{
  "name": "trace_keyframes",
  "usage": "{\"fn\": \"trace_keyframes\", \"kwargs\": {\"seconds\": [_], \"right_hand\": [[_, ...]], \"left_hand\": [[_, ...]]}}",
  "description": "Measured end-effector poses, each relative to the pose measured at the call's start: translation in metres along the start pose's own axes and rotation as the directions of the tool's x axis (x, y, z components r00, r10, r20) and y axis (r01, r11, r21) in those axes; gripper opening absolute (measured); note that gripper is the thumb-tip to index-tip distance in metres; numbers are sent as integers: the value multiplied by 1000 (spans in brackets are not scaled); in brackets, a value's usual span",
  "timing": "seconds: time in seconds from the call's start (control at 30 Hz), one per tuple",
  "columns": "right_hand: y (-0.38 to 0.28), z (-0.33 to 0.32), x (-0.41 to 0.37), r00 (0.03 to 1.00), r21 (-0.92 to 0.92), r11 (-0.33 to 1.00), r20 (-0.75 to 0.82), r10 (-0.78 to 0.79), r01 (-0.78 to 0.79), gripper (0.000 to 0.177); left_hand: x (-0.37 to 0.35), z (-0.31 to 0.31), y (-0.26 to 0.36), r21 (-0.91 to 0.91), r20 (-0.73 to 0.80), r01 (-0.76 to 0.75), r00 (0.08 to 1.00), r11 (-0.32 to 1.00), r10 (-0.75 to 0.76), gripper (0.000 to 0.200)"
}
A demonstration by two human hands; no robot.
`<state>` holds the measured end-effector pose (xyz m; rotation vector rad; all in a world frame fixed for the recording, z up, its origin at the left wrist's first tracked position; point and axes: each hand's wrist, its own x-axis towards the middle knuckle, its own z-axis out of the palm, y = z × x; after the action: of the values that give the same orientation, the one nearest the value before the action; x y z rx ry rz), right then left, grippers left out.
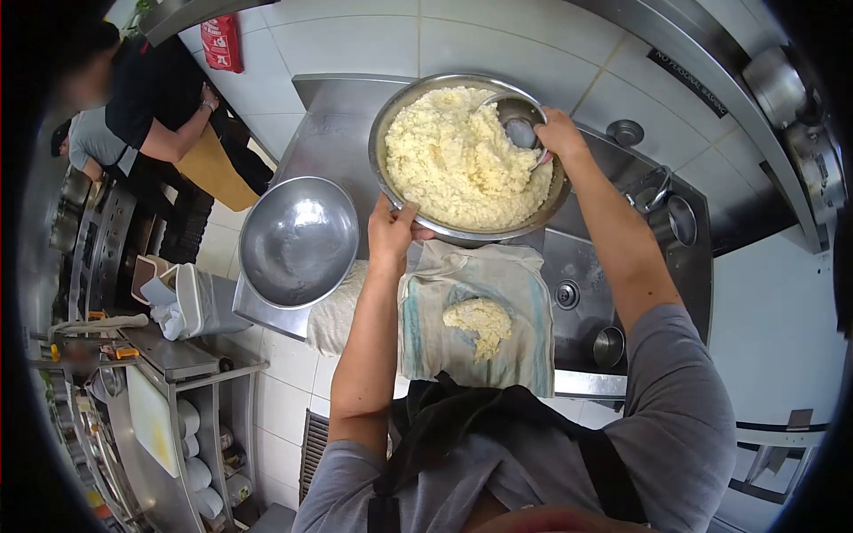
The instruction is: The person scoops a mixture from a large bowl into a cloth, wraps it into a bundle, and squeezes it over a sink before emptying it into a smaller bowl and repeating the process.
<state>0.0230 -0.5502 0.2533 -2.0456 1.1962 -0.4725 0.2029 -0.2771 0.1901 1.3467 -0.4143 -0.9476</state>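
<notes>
I have the left hand [391, 233] closed on the near rim of the large steel bowl [377, 169], thumb over the edge, holding it tipped toward me above the counter [329, 133]. The right hand [560, 133] grips a small steel bowl [520, 120] at the far side, dipped into the crumbly pale mixture [453, 160]; I can't tell whether it has any load in it. On the cloth [515, 293] spread just below the big bowl lies one small mound [480, 322] of the same stuff. By my reading the scooping is barely begun: one portion is out and the bowl sits nearly full. The empty steel bowl [298, 240] to the left has nothing in it.
</notes>
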Motion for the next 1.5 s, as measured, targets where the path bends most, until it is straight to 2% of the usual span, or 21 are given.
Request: {"fn": "trace_keyframes", "kwargs": {"seconds": [0.07,0.1,0.13,0.2,0.27,0.33,0.5,0.63,0.7,0.8,0.9,0.97,1.0,1.03,1.07,1.1,1.13,1.2,1.27,1.33,1.5], "right_hand": [[11,5,-6,988,108,993,-144,55,-40,30],[17,4,-7,965,71,997,-259,52,-35,28],[25,1,-10,963,76,996,-262,60,-41,28],[34,-12,-19,932,271,963,-350,92,7,27],[34,-21,-25,928,314,950,-355,117,0,27],[27,-29,-38,953,347,937,-271,136,-35,38],[31,-26,-81,933,565,821,-334,136,83,32],[34,-19,-165,957,629,777,-234,169,16,34],[67,-12,-197,930,564,816,-354,98,129,34],[96,2,-255,926,544,827,-369,82,143,40],[98,13,-290,956,440,898,-267,120,10,43],[76,30,-295,899,122,907,-135,418,-403,48],[81,47,-295,966,-17,988,-213,145,-152,55],[94,72,-294,957,-172,980,-250,-146,104,63],[107,100,-292,958,-283,948,-199,-205,144,70],[119,125,-291,955,-389,902,-142,-260,188,77],[127,142,-294,955,-384,904,-145,-260,188,77],[134,164,-300,952,-559,775,94,-292,293,82],[145,166,-301,943,-553,772,87,-321,314,81],[150,159,-295,894,-497,768,35,-447,404,77],[147,146,-286,886,-475,800,-86,-457,367,72]], "left_hand": [[1,-4,-3,6,-4,-8,1000,1000,8,40],[1,-5,-2,19,14,-13,1000,1000,13,40],[0,-6,-3,32,34,-18,999,999,17,40],[-4,-5,-1,46,35,-7,999,999,6,43],[-10,-5,0,56,34,0,999,998,-2,46],[-22,-8,-5,27,-31,8,1000,1000,-7,54],[-65,-44,-36,90,-12,-21,1000,996,22,57],[-111,-76,-67,134,-50,119,992,984,-114,48],[-130,-93,-86,155,-80,187,981,970,-176,48],[-155,-113,-112,177,-119,278,958,944,-260,45],[-166,-122,-127,207,-122,374,927,904,-356,42],[-165,-117,-127,255,-104,375,927,891,-360,42],[-162,-114,-126,296,-84,371,928,880,-363,41],[-158,-111,-124,318,-54,354,933,880,-356,41],[-155,-107,-124,324,-54,354,933,878,-356,41],[-151,-104,-123,326,-25,329,940,886,-340,41],[-147,-100,-122,326,4,304,946,895,-323,42],[-144,-93,-116,343,7,298,947,891,-320,42],[-143,-91,-111,344,44,274,951,898,-307,42],[-146,-95,-112,351,47,275,949,895,-311,41],[-153,-111,-120,345,12,304,945,888,-328,40]]}}
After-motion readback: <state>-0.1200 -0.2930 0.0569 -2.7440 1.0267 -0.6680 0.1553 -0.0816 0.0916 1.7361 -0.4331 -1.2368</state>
